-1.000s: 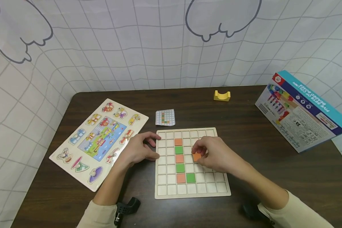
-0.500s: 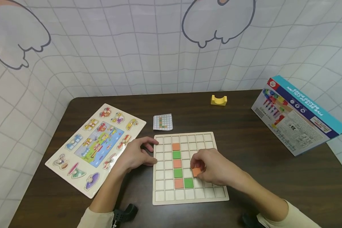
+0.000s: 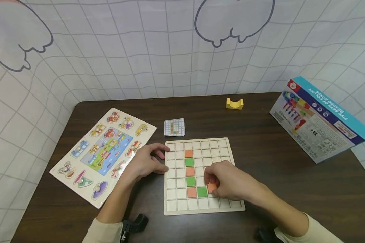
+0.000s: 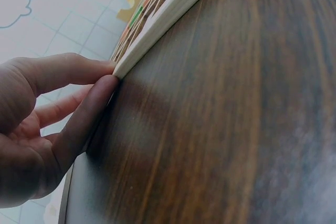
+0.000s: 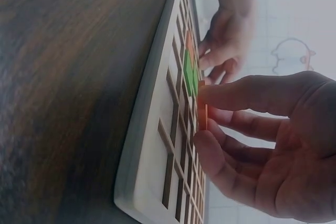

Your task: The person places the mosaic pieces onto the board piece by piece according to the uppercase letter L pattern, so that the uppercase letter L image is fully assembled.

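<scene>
My right hand (image 3: 228,180) pinches an orange square tile (image 3: 211,187) over a wooden grid board (image 3: 214,211). In the right wrist view, the orange tile (image 5: 202,114) is held between thumb and fingertips, close over the grid. The tile is just right of a green tile (image 3: 202,192). A column of alternating orange and green tiles (image 3: 190,171) fills cells left of the board's middle. My left hand (image 3: 147,161) rests its fingertips against the board's left edge. In the left wrist view, the left hand's thumb and forefinger meet the edge of the board (image 4: 157,32).
A small pattern card (image 3: 174,127) lies just behind the board. To the left is a picture puzzle board (image 3: 100,189) with knobbed pieces. A yellow curved block (image 3: 234,104) stands near the table's far edge. On the right stands a printed box (image 3: 322,118).
My right hand has brought the orange tile toward me across the board, down to the row of the nearest green tile. My left hand has stayed at the board's edge.
</scene>
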Motion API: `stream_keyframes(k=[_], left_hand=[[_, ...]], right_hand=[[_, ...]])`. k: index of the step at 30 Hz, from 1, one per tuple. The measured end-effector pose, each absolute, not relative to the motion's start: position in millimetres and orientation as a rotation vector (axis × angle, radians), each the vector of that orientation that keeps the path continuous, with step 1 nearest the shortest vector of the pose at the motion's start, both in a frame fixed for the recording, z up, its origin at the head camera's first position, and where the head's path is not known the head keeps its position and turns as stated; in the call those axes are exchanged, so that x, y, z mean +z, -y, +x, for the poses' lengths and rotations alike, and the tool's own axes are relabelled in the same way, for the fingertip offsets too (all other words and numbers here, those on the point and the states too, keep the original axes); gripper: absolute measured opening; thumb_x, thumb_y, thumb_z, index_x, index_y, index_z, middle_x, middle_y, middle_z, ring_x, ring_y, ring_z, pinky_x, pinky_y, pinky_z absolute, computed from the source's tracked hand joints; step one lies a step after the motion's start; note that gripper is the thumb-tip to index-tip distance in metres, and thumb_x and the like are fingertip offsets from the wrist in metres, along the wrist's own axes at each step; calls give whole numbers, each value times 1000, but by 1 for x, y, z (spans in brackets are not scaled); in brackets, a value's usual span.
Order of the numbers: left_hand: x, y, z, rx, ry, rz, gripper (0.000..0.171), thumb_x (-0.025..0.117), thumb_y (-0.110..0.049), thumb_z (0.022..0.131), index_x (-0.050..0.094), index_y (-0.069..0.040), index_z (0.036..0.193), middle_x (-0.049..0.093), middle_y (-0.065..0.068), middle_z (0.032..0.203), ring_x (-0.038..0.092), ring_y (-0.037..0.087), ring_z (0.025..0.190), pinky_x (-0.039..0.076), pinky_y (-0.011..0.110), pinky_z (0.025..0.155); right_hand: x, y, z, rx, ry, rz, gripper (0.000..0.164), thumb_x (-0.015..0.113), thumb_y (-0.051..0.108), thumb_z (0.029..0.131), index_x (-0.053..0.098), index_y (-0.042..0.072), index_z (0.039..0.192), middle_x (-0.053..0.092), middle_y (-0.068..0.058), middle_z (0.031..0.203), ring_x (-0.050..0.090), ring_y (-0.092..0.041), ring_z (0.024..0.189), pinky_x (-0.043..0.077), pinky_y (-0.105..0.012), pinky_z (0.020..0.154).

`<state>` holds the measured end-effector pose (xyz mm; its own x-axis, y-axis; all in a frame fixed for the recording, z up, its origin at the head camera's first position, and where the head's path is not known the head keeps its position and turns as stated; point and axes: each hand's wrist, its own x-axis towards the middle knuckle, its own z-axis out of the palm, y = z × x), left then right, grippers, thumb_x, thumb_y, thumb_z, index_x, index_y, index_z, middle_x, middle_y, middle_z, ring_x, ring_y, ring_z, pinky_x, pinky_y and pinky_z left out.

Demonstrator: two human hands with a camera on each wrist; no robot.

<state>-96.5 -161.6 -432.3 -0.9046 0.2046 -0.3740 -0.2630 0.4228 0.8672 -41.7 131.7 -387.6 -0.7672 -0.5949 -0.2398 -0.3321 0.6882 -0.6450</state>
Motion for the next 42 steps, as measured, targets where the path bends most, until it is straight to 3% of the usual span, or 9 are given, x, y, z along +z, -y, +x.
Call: stream_keyframes(k=[30,42], left_hand=[[-432,163,-97,1500,-2240,-38,60,86,8,71,70,-10,125,57,15,103,70,21,68,65,39,65],[-433,162,-96,1485,-2260,-36,60,87,8,70,70,-11,124,58,14,102,70,21,67,64,39,65]], right_hand=[[-393,-127,-38,-691,-2533,-824,31,73,-8,65,59,17,76,47,9,66,44,-7,65,35,-22,56],[-393,-127,-38,-697,-2533,-832,31,76,-7,67,59,17,77,48,7,67,44,-8,65,35,-23,56]])
